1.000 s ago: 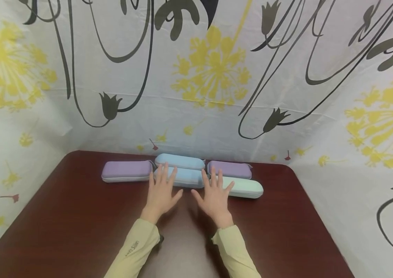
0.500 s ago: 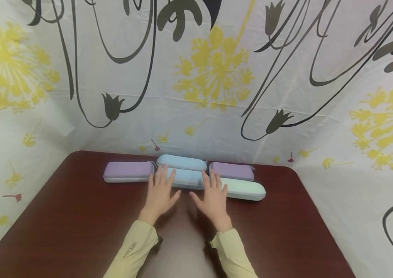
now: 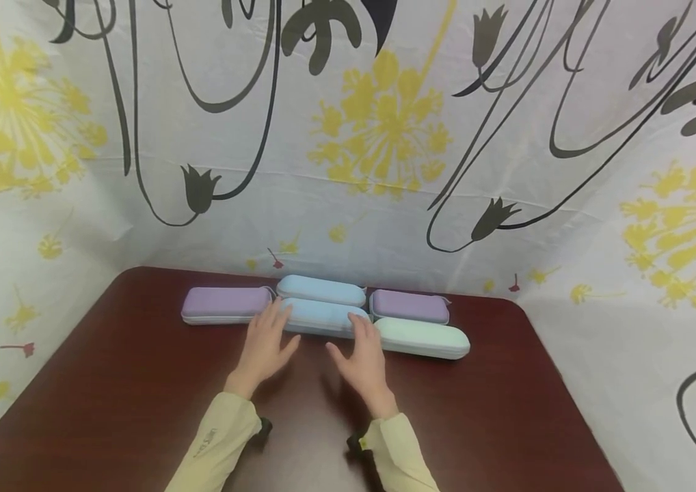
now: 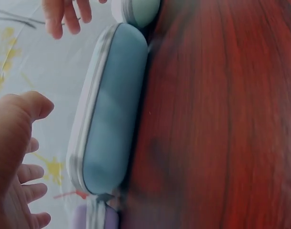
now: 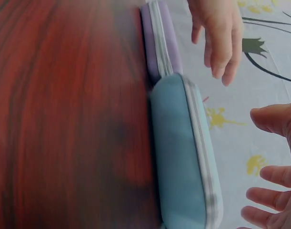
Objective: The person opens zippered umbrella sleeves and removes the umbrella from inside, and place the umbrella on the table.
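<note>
In the head view my left hand and right hand hover side by side with fingers spread, holding nothing. Between and beyond them lies the front blue case; another light blue case lies just behind it. A purple case is left of these. On the right, a second purple case lies behind a mint green case. In the left wrist view a gap shows between my left hand and the blue case; the right wrist view shows my right hand likewise apart from it.
The cases stand near the far edge of the dark red-brown table. A white patterned cloth hangs behind the table and along both sides.
Both hands have drawn back slightly toward the near side and to the left, off the cases they overlapped, with fingers a little more bent. The cases lie as before.
</note>
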Available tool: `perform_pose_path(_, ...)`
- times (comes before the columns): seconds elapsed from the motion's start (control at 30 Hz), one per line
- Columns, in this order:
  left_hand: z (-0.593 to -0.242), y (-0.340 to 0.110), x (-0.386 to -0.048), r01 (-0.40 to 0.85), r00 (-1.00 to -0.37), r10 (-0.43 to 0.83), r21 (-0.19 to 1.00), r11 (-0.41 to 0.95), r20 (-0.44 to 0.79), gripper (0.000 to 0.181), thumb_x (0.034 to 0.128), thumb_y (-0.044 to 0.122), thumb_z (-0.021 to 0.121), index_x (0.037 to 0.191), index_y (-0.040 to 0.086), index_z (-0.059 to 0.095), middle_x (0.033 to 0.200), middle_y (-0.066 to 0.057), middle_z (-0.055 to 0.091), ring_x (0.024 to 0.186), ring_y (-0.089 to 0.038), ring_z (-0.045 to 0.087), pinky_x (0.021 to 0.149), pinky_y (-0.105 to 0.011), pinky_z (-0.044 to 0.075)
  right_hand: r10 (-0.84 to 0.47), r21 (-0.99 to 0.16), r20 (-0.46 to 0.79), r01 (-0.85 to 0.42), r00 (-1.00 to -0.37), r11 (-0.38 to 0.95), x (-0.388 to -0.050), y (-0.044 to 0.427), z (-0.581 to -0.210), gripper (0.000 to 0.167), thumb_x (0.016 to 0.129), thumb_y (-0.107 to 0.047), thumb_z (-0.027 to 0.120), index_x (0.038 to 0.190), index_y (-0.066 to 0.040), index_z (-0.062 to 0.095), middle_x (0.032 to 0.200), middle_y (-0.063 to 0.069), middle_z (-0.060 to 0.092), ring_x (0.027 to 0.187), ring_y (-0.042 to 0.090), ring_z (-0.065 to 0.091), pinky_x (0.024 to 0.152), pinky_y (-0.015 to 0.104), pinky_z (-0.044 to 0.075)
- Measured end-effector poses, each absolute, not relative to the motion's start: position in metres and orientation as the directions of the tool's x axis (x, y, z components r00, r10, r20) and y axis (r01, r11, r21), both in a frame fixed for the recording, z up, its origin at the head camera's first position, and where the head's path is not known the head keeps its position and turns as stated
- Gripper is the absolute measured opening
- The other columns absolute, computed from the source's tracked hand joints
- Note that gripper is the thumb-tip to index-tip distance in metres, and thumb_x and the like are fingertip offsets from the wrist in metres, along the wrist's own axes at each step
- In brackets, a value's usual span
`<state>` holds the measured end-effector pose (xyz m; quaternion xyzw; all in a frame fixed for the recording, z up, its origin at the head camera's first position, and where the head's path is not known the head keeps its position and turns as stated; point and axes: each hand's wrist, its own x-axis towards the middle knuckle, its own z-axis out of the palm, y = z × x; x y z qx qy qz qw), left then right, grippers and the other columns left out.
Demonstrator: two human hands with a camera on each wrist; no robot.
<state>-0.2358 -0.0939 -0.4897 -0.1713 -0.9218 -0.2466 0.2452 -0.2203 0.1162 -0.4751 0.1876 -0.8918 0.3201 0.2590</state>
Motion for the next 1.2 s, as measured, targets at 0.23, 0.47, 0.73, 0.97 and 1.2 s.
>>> perform_pose_path(0.23,-0.496,-0.118,-0.235,0.423,-0.834,0.117,0.489,0.763,0.539,0.056,0.0793,0.013,0.068,0.129,-0.006,0.048,0.134,-0.029,0.043,0.126,-0.043,0.038,0.099,-0.062,0.029,-0.145,-0.534,0.571,-0.500,-0.808,0.682,-0.215,0.096,-0.480,0.062,0.073,-0.022,0.078,0.125,0.001,0.053,0.121,0.018,0.054,0.114,0.031,0.050,0.093,0.045,0.043)
perform_pose_path(0.47,-0.498,-0.147,-0.237,0.377,-0.859,0.059,0.551,0.744,0.508,0.053,0.0785,0.006,0.068,0.126,-0.008,0.049,0.131,-0.028,0.047,0.124,-0.042,0.040,0.101,-0.057,0.030,-0.155,-0.587,0.541,-0.504,-0.826,0.634,-0.212,0.077,-0.483,0.057,0.074,-0.020,0.079,0.121,0.001,0.055,0.117,0.015,0.057,0.110,0.029,0.052,0.091,0.043,0.044)
perform_pose_path(0.73,-0.499,-0.172,-0.243,0.374,-0.842,0.023,0.552,0.746,0.540,0.054,0.0738,0.002,0.069,0.123,-0.010,0.050,0.125,-0.029,0.050,0.117,-0.043,0.044,0.098,-0.056,0.032,-0.219,-0.589,0.522,-0.534,-0.825,0.606,-0.210,0.065,-0.485,0.054,0.074,-0.018,0.078,0.120,0.002,0.055,0.116,0.015,0.057,0.111,0.030,0.052,0.092,0.043,0.043)
perform_pose_path(0.97,-0.491,-0.203,-0.257,0.282,-0.843,-0.186,0.709,0.646,0.505,0.055,0.0708,-0.004,0.065,0.122,-0.013,0.048,0.117,-0.032,0.049,0.109,-0.046,0.044,0.092,-0.055,0.033,-0.242,-0.625,0.477,-0.520,-0.845,0.583,-0.210,0.058,-0.486,0.050,0.075,-0.012,0.076,0.119,0.001,0.055,0.115,0.013,0.059,0.109,0.029,0.052,0.092,0.043,0.043)
perform_pose_path(1.2,-0.487,-0.234,-0.268,0.132,-0.910,-0.234,0.773,0.621,0.343,0.061,0.0749,0.002,0.065,0.128,-0.014,0.040,0.126,-0.035,0.041,0.118,-0.048,0.035,0.098,-0.056,0.026,-0.261,-0.692,0.455,-0.522,-0.852,0.498,-0.209,0.048,-0.487,0.047,0.075,-0.009,0.076,0.117,0.001,0.057,0.114,0.014,0.060,0.106,0.027,0.056,0.091,0.038,0.045)
